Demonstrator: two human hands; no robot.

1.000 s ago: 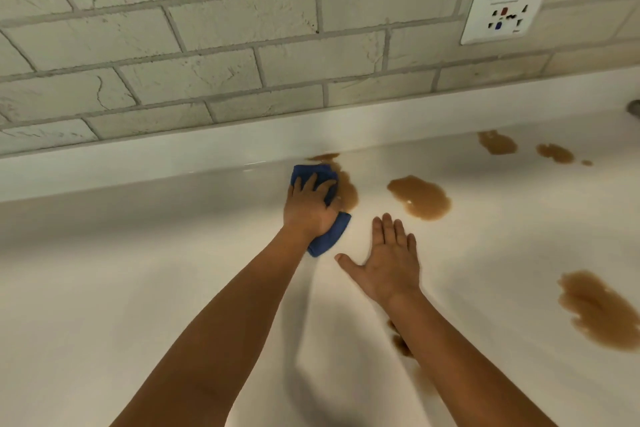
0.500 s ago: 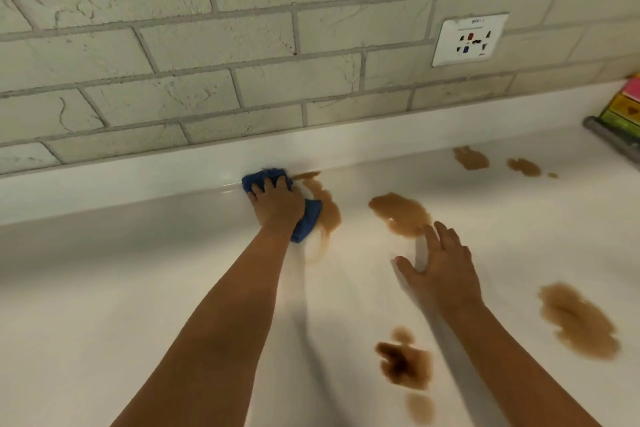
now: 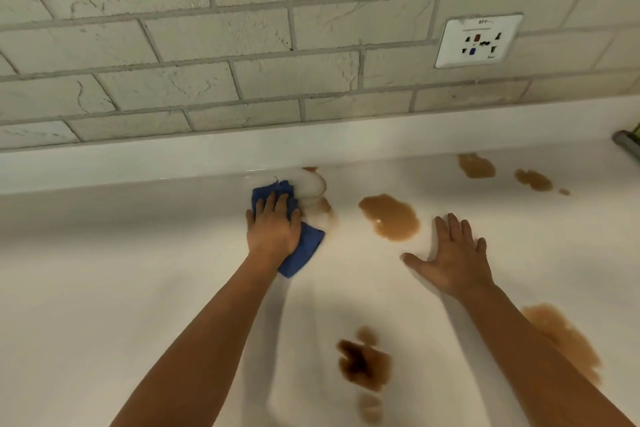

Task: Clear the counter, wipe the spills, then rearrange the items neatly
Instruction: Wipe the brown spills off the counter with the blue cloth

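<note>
left hand (image 3: pixel 273 230) presses blue cloth (image 3: pixel 301 248) on counter (image 3: pixel 104 270) w/ brown spills (image 3: pixel 389 217).

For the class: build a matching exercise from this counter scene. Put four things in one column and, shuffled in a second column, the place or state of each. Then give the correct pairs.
Things
1. blue cloth
2. right hand
3. wall socket
4. darkest spill

Places or states
A. on the tiled wall
B. open, flat on the counter
C. between the two forearms
D. pressed under the left hand

Pairs: 1-D, 2-B, 3-A, 4-C
</note>
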